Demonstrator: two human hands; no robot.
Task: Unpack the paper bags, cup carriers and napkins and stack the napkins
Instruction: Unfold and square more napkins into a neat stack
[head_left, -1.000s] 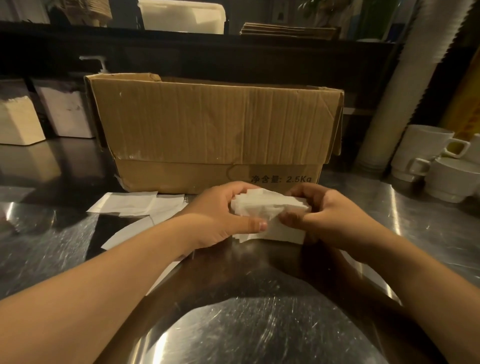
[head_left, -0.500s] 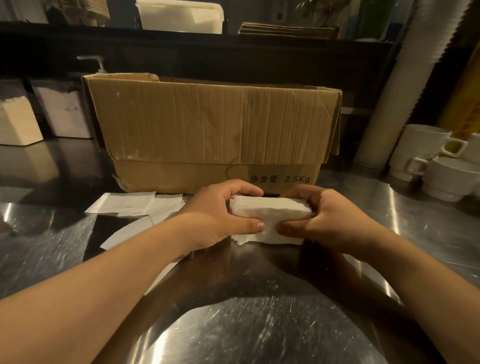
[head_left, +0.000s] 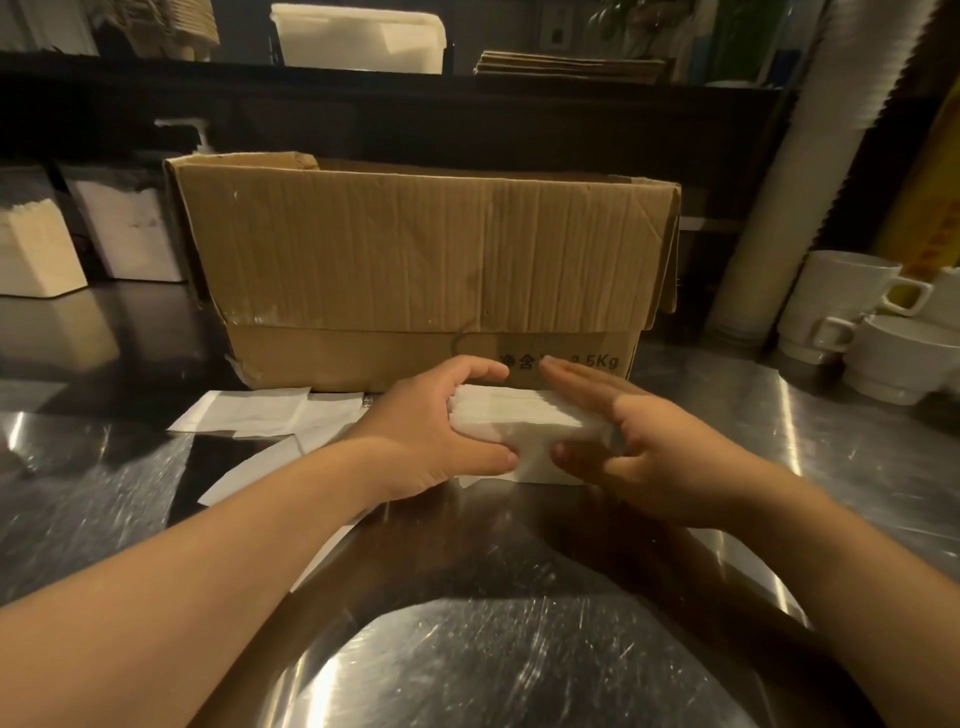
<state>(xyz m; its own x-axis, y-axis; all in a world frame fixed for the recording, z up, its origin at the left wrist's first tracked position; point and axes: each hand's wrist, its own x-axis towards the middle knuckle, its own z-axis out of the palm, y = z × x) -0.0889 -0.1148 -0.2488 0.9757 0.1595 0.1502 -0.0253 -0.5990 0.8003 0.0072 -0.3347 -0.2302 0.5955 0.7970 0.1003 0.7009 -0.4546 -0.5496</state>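
A thick stack of white napkins (head_left: 524, 423) rests on the steel counter (head_left: 467, 649), just in front of an open brown cardboard box (head_left: 426, 265). My left hand (head_left: 431, 431) grips the stack's left end, thumb on the near side and fingers over the top. My right hand (head_left: 639, 441) is at the right end with its fingers stretched flat along the far side and the thumb against the near side, slightly blurred. Loose flat white napkins (head_left: 249, 415) lie on the counter to the left.
White ceramic cups (head_left: 841, 317) are stacked at the right, beside a tall column of paper cups (head_left: 810, 171). White napkin holders (head_left: 36, 254) stand at the far left. A shelf behind carries a white tub (head_left: 358, 36) and flat brown paper items (head_left: 571, 65).
The rumpled top of the stack has been pressed flat and squared. My right hand's fingers have straightened out from a curled grip; my left hand has stayed on the left end.
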